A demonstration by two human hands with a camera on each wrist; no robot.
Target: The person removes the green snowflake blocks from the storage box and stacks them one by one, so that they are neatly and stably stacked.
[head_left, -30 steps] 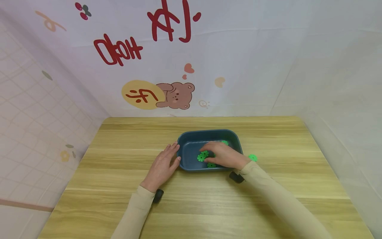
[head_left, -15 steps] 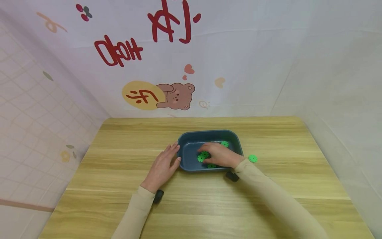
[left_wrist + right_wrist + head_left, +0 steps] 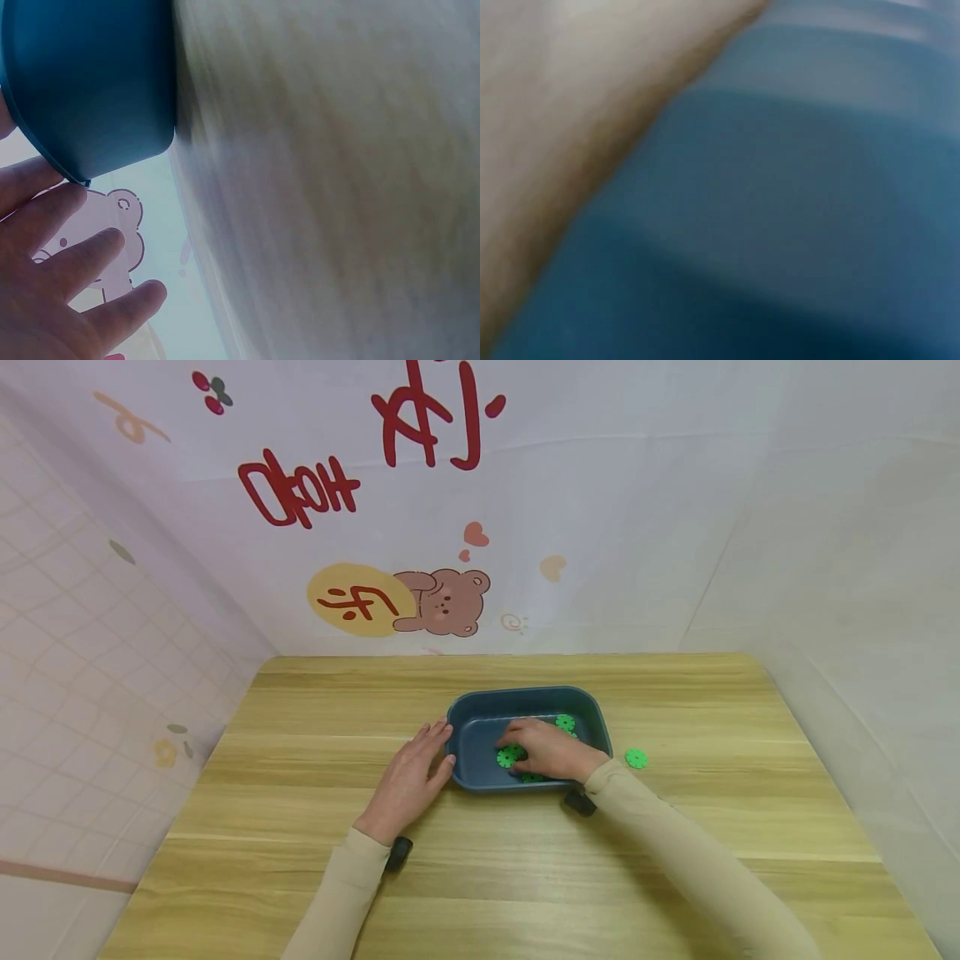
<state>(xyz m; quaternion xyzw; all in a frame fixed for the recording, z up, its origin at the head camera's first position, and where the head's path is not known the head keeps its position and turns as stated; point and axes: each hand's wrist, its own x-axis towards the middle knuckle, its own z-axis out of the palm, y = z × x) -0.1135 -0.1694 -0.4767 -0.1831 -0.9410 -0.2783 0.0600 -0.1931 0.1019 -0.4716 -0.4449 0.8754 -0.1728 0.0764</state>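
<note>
A dark blue rectangular tray (image 3: 472,787) with green notched discs in it sits on the wooden table. My left hand (image 3: 405,785) rests against the tray's left end with straight fingers; the left wrist view shows fingertips (image 3: 75,193) at the rim of the tray (image 3: 90,82). Inside the tray is my right hand (image 3: 551,750), bent down over green discs (image 3: 506,759), its thumb and index fingertip apart on either side of them. Part of the discs is hidden under that hand. Another green disc (image 3: 565,722) lies near the tray's back wall. The right wrist view is blurred and shows mostly blue tray (image 3: 795,187).
One loose green disc (image 3: 636,758) lies on the table to the right of the tray. The wooden table (image 3: 480,877) reaches back to a white printed cloth (image 3: 637,510), with pale cloth walls at both sides.
My right hand and wrist have shifted slightly left within the tray, uncovering more of the disc near the back wall. My left hand has stayed in place.
</note>
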